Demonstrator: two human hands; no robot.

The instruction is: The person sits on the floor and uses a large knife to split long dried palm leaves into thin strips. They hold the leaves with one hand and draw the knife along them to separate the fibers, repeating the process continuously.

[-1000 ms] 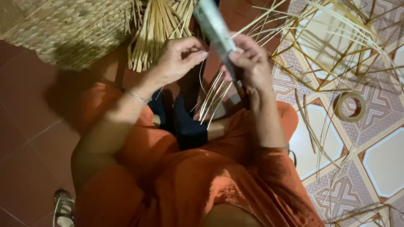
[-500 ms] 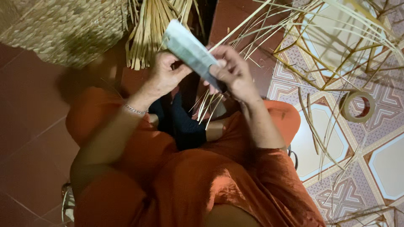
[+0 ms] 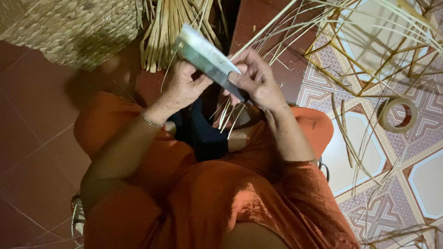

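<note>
Head camera, looking straight down at a seated person in orange clothing, knees spread over a floor that is plain red tile on one side and patterned tile on the other.

Both hands meet in front of the chest around a broad-bladed knife [image 3: 207,57]. The right hand [image 3: 258,83] grips the dark handle end, fingers wrapped closed around it, wrist bent inward so the blade angles up and away to the left. The left hand [image 3: 184,87], with a thin bracelet at the wrist, curls its fingers closed against the underside of the blade, thumb pressed near the flat; it seems to steady the blade or pinch a thin strip against it (the strip itself is too fine to make out there). Both elbows are tucked close, forearms converging, which keeps the blade controlled near the body.

Pale split strips [image 3: 230,115] hang down below the hands toward the lap. A bundle of flat straw-coloured strips [image 3: 170,27] lies on the floor ahead, beside a woven basket [image 3: 69,27]. To the right sits a half-built lattice frame [image 3: 369,46] and a roll of tape [image 3: 398,115], within reach.
</note>
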